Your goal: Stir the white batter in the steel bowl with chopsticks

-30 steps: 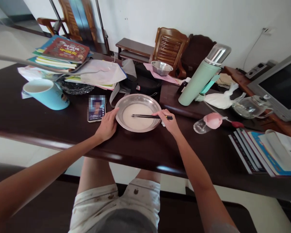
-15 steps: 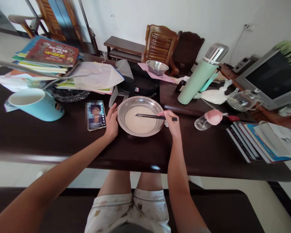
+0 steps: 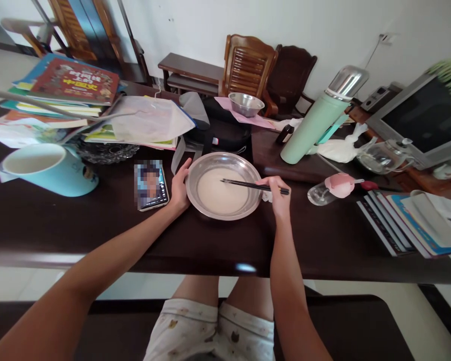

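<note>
A shallow metal bowl [image 3: 225,214] stands on the dark table in front of me, with pale whitish liquid [image 3: 220,198] in it. My left hand [image 3: 180,186] holds the bowl by its left side, part of the fingers hidden by the rim. In my right hand [image 3: 278,193] is a pair of black chopsticks [image 3: 244,184], gripped near the thick ends above the right rim. Their tips reach into the liquid. Just left of my left hand lies a phone [image 3: 158,185] with its screen lit and partly blurred out.
A blue cup [image 3: 56,173] and stacked books [image 3: 75,82] stand left. Behind the bowl are a black bag [image 3: 225,130] and a small metal bowl [image 3: 248,105]. To the right are a green thermos [image 3: 315,125], a bottle with a pink lid [image 3: 338,185] and more books [image 3: 409,220].
My left hand has closed in on the bowl's side, its fingers less spread. The chopsticks remain in the liquid. The whole view has shifted slightly.
</note>
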The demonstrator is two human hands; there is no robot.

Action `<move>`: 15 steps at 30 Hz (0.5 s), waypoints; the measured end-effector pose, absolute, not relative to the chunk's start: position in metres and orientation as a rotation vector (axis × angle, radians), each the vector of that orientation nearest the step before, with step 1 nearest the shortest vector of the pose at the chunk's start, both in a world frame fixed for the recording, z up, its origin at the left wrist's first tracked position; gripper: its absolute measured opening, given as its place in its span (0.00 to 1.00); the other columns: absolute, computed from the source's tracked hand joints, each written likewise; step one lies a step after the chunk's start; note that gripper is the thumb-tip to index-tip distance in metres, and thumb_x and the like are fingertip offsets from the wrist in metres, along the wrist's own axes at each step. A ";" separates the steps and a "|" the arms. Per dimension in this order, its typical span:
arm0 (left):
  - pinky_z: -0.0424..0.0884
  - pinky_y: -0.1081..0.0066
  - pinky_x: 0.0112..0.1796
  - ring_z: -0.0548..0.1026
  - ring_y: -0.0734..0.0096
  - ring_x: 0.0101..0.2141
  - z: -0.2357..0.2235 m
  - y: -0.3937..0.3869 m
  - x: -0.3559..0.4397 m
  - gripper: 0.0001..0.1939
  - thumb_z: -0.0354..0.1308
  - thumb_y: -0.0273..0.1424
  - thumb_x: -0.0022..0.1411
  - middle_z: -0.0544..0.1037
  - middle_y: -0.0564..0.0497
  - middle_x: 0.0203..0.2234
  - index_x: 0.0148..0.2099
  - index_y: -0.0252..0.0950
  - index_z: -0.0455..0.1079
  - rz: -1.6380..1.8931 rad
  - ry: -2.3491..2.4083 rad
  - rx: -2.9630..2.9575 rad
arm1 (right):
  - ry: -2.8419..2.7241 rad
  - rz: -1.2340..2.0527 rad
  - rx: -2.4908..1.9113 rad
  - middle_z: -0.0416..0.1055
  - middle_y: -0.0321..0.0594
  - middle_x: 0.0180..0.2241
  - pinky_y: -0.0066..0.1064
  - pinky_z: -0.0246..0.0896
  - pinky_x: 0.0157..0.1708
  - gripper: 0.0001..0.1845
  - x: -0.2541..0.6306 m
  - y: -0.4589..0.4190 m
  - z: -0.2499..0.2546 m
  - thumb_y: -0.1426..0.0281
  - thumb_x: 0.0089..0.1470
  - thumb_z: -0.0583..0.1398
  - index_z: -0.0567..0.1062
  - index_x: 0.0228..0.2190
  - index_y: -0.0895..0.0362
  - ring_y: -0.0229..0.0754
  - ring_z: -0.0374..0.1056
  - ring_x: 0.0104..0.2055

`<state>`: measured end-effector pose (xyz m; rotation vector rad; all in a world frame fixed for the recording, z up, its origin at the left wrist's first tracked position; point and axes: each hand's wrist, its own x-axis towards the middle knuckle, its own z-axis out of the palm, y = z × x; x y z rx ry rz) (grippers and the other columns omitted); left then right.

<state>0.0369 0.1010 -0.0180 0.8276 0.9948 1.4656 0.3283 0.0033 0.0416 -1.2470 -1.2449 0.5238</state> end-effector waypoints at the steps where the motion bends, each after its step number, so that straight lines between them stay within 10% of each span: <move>1: 0.72 0.44 0.69 0.78 0.38 0.66 -0.017 0.101 0.038 0.33 0.66 0.45 0.59 0.85 0.39 0.61 0.64 0.38 0.81 1.465 0.986 0.814 | -1.179 0.518 -1.237 0.87 0.41 0.29 0.42 0.79 0.38 0.32 0.329 0.003 0.041 0.36 0.65 0.62 0.83 0.29 0.50 0.49 0.83 0.32; 5: 0.74 0.46 0.66 0.81 0.41 0.62 -0.014 0.099 0.041 0.29 0.65 0.46 0.60 0.88 0.41 0.54 0.59 0.37 0.83 1.441 0.940 0.740 | -1.185 0.618 -1.216 0.84 0.40 0.23 0.37 0.74 0.28 0.34 0.329 0.002 0.041 0.36 0.67 0.60 0.82 0.28 0.50 0.46 0.78 0.24; 10: 0.76 0.52 0.64 0.82 0.46 0.62 -0.014 0.098 0.045 0.22 0.65 0.46 0.62 0.89 0.44 0.52 0.51 0.39 0.86 1.462 0.917 0.700 | -1.380 0.557 -1.259 0.87 0.41 0.33 0.43 0.79 0.45 0.32 0.328 0.001 0.044 0.37 0.65 0.63 0.84 0.25 0.49 0.49 0.82 0.38; 15: 0.77 0.53 0.64 0.80 0.47 0.64 -0.019 0.094 0.046 0.24 0.63 0.50 0.66 0.89 0.44 0.52 0.52 0.39 0.87 1.484 0.882 0.696 | -1.118 0.523 -1.210 0.85 0.41 0.27 0.36 0.72 0.27 0.33 0.334 0.003 0.033 0.37 0.66 0.60 0.83 0.28 0.51 0.44 0.77 0.25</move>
